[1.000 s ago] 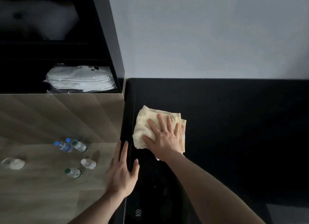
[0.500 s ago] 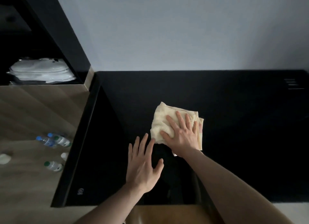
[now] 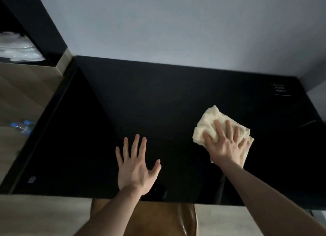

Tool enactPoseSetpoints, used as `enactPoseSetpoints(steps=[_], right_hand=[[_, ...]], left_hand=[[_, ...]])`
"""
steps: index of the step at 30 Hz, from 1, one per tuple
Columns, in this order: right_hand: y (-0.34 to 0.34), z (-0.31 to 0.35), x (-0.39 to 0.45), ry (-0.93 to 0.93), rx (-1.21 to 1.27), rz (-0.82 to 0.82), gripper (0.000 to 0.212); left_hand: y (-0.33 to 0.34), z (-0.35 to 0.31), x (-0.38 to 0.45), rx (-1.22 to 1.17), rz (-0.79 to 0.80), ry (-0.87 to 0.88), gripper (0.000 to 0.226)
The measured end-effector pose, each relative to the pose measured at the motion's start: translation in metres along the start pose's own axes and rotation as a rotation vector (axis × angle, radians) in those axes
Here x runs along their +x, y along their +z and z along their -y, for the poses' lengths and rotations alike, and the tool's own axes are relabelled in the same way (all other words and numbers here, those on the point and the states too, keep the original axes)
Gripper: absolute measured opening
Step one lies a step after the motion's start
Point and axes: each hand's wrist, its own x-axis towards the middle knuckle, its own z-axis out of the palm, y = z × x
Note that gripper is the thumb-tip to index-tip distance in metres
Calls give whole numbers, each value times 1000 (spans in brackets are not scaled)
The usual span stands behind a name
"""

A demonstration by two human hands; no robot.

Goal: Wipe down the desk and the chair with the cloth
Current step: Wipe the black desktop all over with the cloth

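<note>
My right hand [image 3: 225, 144] lies flat on the cloth [image 3: 211, 120], fingers straight and a little spread, pressing it down onto the desk [image 3: 158, 98] rather than gripping it. My left hand [image 3: 135, 167] is flat too, fingers fanned wide with nothing under them but the dark top, near the front edge and left of the cloth, where it seems to be bracing me. The cloth is bunched into a rough pad on the right part of the desk, its longer side running from far-left to near-right under my palm, with a crumpled corner sticking out beyond my fingertips. From here the unwiped ground I can judge lies mostly away from the cloth: the far strip along the wall [image 3: 176, 24], and the broad dark stretch to the left, past my left hand toward the wooden cabinet [image 3: 23, 87]. My right hand is the one on the job; the left is well apart from the cloth. The chair [image 3: 165, 218] shows just below the near edge, between my forearms, and I reckon it is yet to be wiped.
</note>
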Motion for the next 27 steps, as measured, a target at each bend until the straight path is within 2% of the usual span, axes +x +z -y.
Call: enactPoseSetpoints(steps=[7, 10, 17, 27], right_hand=[[3, 42, -2, 30, -79, 30, 76], [8, 70, 0, -85, -64, 65, 78], [24, 120, 4, -533, -68, 99, 79], [22, 91, 14, -691, -41, 187, 83]], left_hand=[[2, 3, -1, -47, -35, 1, 97], [1, 2, 1, -32, -40, -9, 96], [1, 0, -1, -10, -78, -38, 92], [6, -2, 1, -21, -116, -69, 88]])
